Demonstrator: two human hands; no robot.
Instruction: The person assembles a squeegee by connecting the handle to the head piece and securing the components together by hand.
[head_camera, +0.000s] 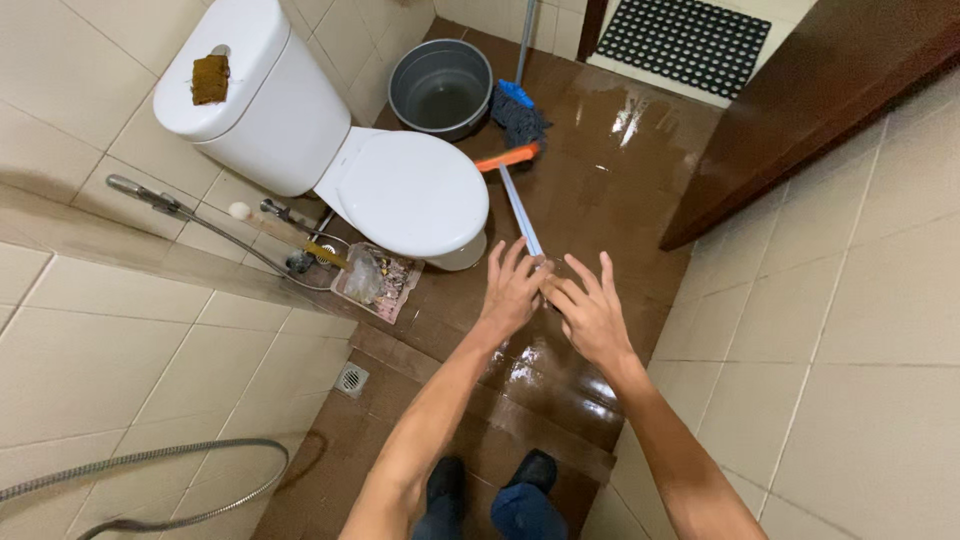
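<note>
My left hand (512, 288) and my right hand (590, 310) are stretched out side by side, fingers spread, over the near end of a pale blue handle (521, 212) of a floor squeegee. The fingertips reach the handle's end but do not wrap it. The handle runs away from me to an orange squeegee head (508, 157) lying on the wet brown tiled floor (610, 170). A blue mop head (517, 112) rests just beyond the squeegee head, beside a grey metal bucket (441, 88).
A white toilet (400, 190) with closed lid stands left, a brown sponge (210, 79) on its tank. A spray hose (160, 200) and a small tray of items (377, 280) sit by the wall. Brown door (800, 110) right, black mat (685, 40) beyond, floor drain (351, 379).
</note>
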